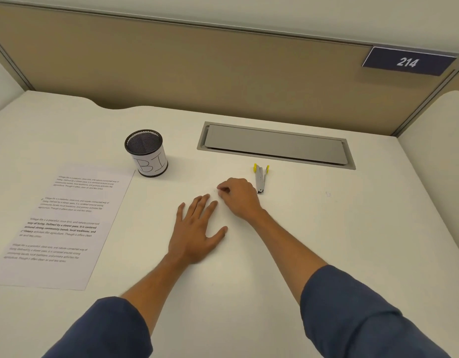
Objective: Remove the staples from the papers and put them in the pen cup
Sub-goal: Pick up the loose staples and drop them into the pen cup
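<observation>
Head view: left hand (197,229) is laid flat, fingers spread, on the desk (326,228). Right hand (237,196) is curled, fingertips pinched at the surface; a staple is likely picked, too small to confirm. Papers (63,226) lie left, pen cup (147,153) just behind. The pinch is best kept tight until over the cup.

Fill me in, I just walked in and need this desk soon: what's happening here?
A person is working at a white desk. Their left hand lies flat on the desk, while the right hand pinches at something too small to make out, possibly a staple. A staple remover lies just right of that hand, untouched. The pen cup stands upright further left, and the printed papers lie flat at the left edge.
</observation>
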`<state>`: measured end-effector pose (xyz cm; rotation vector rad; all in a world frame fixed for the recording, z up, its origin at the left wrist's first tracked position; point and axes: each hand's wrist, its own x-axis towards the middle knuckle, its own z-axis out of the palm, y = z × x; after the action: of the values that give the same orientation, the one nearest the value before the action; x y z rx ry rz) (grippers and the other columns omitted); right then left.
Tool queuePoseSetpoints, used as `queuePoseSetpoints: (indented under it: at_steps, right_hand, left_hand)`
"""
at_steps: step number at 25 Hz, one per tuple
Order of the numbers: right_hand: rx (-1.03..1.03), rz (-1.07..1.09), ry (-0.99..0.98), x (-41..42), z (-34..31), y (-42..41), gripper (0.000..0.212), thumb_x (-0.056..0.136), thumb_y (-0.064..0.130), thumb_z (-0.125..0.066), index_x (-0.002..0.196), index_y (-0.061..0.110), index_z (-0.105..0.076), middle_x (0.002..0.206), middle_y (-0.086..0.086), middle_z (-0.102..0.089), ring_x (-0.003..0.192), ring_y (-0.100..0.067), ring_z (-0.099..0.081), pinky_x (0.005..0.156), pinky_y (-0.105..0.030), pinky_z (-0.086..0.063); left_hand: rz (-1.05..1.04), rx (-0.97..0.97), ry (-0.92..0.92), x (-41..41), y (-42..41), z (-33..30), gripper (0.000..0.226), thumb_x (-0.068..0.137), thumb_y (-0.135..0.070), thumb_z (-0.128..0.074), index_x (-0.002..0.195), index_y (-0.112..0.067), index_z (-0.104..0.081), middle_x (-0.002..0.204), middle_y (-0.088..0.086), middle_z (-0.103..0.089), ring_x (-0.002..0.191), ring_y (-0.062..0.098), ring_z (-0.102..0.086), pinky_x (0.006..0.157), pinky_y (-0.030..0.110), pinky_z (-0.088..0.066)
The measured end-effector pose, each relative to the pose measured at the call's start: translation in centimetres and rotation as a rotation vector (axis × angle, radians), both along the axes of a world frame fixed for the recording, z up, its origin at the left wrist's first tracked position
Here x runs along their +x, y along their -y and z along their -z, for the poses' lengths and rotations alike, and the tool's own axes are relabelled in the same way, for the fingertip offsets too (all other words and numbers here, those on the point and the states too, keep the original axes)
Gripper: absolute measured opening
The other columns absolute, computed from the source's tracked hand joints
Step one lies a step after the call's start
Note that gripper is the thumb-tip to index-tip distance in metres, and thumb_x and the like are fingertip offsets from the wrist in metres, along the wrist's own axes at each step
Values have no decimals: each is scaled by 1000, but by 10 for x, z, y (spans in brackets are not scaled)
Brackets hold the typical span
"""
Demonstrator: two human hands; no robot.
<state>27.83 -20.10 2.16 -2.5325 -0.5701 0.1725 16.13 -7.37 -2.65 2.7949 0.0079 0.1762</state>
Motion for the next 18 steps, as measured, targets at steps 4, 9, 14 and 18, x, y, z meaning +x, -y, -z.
queuePoseSetpoints:
  at_steps: [4,9,14,18]
  right_hand:
    - [-115,-56,93,8,1,-8,23,94,27,-53,105,19,-73,105,2,-71,95,-23,-64,79,-34,-50]
    - [-223,-132,154,18,0,-16,21,94,24,-53,95,20,-73,96,1,-71,86,-25,-65,67,-30,-42]
    - [-240,-166,139,21,1,-24,18,94,17,-50,92,15,-68,95,0,-68,86,-24,-62,67,-32,-43]
    - [-85,-126,63,22,2,-33,19,90,16,-52,92,16,-71,94,2,-72,85,-19,-63,70,-30,-47]
  left_hand:
    - [-5,2,-24,0,1,0,75,90,-69,-28,153,-29,-28,164,-8,-14,151,10,-6,122,45,0]
    - [-5,5,-27,1,1,0,75,90,-69,-29,153,-28,-28,164,-6,-14,151,10,-6,122,46,-1]
    - [-7,-1,-25,1,1,0,73,91,-68,-31,153,-29,-26,164,-6,-14,151,10,-5,122,46,1]
    - [-1,0,-32,1,1,-1,73,91,-68,-31,154,-31,-22,164,-5,-14,151,10,-5,122,46,1]
